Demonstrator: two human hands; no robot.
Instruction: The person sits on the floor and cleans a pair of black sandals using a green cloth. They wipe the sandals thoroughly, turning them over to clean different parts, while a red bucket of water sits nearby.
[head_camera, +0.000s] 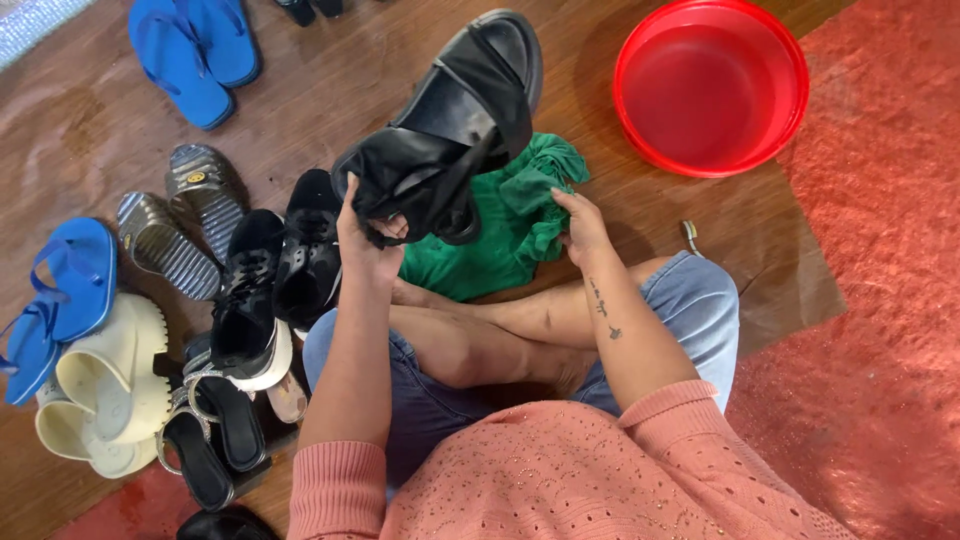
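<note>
Above crossed legs, left hand (365, 240) gripping black sandal (450, 130)

Four blue flip-flops (190, 55) lie in two pairs, at ten and nine o'clock. Two ribbed metallic slides (185, 215), two black sneakers (280, 270), two cream sandals (110, 385), two black strappy sandals (210, 435). One black platform sandal (450, 120), one green cloth (510, 220), one red basin (710, 85) at one o'clock.

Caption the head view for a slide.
Left hand lifts a black sandal; right hand grips a green cloth.

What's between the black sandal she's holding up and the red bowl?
Bare brown floor lies between the black sandal and the red bowl, seen in the head view.
</note>
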